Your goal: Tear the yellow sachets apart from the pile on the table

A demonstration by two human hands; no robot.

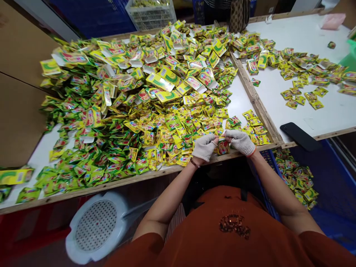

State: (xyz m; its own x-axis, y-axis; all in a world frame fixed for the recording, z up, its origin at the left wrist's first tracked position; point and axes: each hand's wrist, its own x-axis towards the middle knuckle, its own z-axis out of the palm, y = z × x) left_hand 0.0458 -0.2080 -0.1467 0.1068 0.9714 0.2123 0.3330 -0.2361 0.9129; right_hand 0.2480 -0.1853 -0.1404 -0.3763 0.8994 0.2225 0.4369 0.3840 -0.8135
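Observation:
My left hand (204, 147) and my right hand (239, 141) both wear white knit gloves and meet at the near edge of the white table (239, 102). Together they pinch a small yellow-green sachet (222, 145) between the fingertips, both hands closed on it. Just beyond them spreads a huge pile of yellow-green sachets (133, 111) mixed with small flat yellow cartons (162, 82). A few loose sachets (254, 126) lie to the right of my hands.
A second white table (306, 100) on the right carries more scattered sachets and a black phone (299, 135) at its near edge. A blue crate (297, 178) holding sachets sits below on the right. A white fan (97, 226) stands low on the left. A white basket (151, 13) is at the back.

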